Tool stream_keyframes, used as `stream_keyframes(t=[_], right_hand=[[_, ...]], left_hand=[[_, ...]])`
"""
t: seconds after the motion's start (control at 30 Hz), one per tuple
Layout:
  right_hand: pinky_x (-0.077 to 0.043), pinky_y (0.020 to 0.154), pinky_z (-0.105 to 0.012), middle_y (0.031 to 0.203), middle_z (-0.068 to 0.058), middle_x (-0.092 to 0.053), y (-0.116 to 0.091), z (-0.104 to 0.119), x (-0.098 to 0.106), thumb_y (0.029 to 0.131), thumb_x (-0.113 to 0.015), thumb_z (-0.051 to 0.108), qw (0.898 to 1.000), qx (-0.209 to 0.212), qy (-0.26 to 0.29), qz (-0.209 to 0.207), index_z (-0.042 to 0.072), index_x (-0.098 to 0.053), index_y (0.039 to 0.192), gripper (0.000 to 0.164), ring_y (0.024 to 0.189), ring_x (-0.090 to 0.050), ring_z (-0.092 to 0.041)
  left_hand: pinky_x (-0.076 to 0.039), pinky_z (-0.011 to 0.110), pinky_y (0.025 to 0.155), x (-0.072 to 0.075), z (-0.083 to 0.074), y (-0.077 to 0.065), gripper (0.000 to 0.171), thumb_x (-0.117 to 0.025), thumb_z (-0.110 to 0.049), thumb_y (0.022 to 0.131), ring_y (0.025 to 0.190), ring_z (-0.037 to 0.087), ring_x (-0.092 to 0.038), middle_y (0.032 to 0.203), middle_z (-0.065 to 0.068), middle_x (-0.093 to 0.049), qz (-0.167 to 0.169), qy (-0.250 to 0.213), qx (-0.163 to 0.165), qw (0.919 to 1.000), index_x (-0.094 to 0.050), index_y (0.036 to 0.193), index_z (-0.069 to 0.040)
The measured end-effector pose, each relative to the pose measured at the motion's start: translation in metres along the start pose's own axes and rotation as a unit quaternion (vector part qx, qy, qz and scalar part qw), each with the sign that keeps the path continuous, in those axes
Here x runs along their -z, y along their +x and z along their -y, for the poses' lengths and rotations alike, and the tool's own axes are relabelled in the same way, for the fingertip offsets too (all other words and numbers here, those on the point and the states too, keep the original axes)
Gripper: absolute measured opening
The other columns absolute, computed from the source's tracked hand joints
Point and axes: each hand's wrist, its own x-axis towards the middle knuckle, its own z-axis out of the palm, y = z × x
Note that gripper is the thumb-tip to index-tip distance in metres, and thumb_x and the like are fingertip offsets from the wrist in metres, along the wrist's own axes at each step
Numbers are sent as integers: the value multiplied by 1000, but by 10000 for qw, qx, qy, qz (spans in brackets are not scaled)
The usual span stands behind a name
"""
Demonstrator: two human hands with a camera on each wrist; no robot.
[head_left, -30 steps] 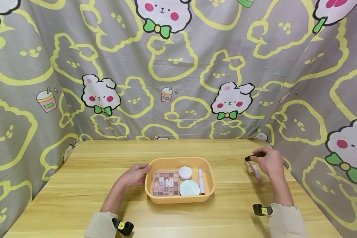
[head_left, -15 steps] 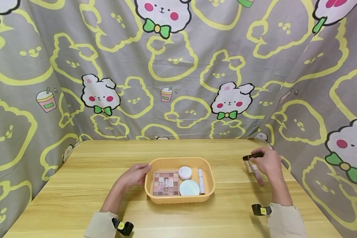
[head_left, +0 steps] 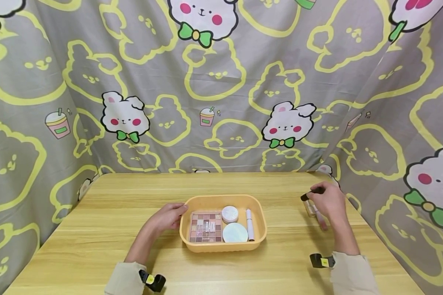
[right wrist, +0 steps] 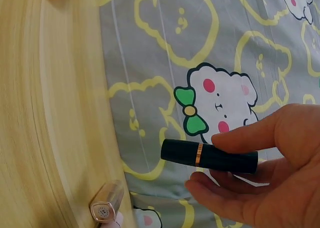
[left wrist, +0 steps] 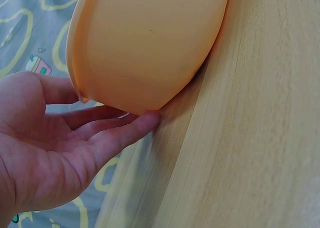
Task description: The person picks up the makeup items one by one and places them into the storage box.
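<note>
A yellow-orange plastic basket (head_left: 223,247) stands on the wooden table. My left hand (head_left: 167,218) holds its left end, thumb at the rim and the other fingers along the outer wall, as the left wrist view shows. Over at the right, my right hand (head_left: 329,200) pinches a black lipstick (right wrist: 182,153) with a gold band between thumb and fingers, raised above the table. Close below it lie a gold-toned cosmetic tube (head_left: 310,208) and a pink lip gloss tube (head_left: 321,220), partly behind the hand.
Inside the basket are an eyeshadow palette (head_left: 205,227), a small round jar (head_left: 230,214), a larger round pale compact (head_left: 235,232) and a slim white tube (head_left: 250,225). A patterned grey curtain (head_left: 221,143) hangs right behind the table's back edge.
My right hand has moved slightly left with the lipstick, more of which showed half a second ago. The left hand and the basket have stayed where they were.
</note>
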Motion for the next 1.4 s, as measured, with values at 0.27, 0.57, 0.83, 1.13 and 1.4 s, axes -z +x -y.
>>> stream_keyframes(t=[0.27,0.57,0.83,1.13,1.4], right_hand=[[-48,74,-34,111,-27,-67,0,7,-5,96,-54,20,9985,-205,455,203,-6,-57,126,40,96,-65,-36],[-51,70,-19,126,-34,-60,-1,11,-9,96,-55,21,9935,-375,990,422,-8,-42,140,55,85,-76,-26],[-59,73,-24,120,-27,-63,-2,15,-15,96,-54,18,9905,-359,1326,98,-7,-49,136,48,84,-76,-23],[-49,77,-33,113,-27,-64,-2,15,-17,102,-52,20,9972,-274,701,-39,-9,-45,145,53,95,-65,-35],[-55,89,-46,118,-31,-64,-1,18,-18,101,-58,21,9953,-303,916,29,-7,-40,149,59,87,-74,-30]], left_hand=[[-58,34,87,0,0,0,53,-42,-24,109,117,26,-64,133,27,-61,34,-23,-33,10000,-39,148,13],[-58,36,89,-1,-2,-1,53,-42,-25,109,118,27,-64,133,26,-62,-96,173,46,9998,-42,147,12],[-57,39,93,-1,0,1,53,-43,-25,109,122,30,-63,136,25,-61,-192,212,108,9995,-41,148,10],[-57,40,93,1,2,2,52,-44,-27,109,120,28,-64,134,23,-63,-274,226,124,9993,-45,146,9],[-57,35,88,1,2,3,50,-44,-27,108,113,24,-66,129,21,-66,-202,224,78,9995,-49,144,8]])
